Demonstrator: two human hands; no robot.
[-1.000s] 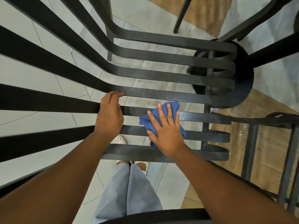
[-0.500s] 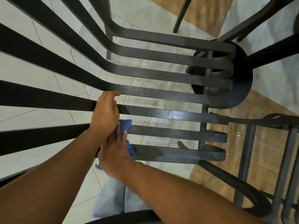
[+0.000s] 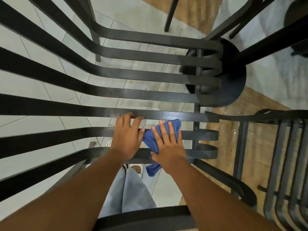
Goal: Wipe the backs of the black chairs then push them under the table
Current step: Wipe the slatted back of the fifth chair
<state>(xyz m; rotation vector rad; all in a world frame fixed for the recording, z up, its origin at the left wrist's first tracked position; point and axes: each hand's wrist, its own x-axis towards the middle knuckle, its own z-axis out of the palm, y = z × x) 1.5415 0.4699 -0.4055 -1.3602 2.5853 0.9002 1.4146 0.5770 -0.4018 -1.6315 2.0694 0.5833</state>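
The blue cloth (image 3: 153, 139) is pressed flat vs. the lower slats of the black chair (image 3: 150, 75) back by the right hand (image 3: 168, 147), fingers spread, not clenched. An upper slat is gripped by the left hand (image 3: 127, 139), fingers curled over its edge.

Risks: cloth is only pinned, not grasped, so it could be dropped thru a slat gap; its loose tail hangs below already. Slat ends at the right upright may be missed. Chair could be tipped if leaned on.

Nearby: a second chair (image 3: 280, 160) just to the right, and a round pedestal base (image 3: 233, 84) beyond the slats, likely the worktop's; both may be struck when the chair is pushed in.
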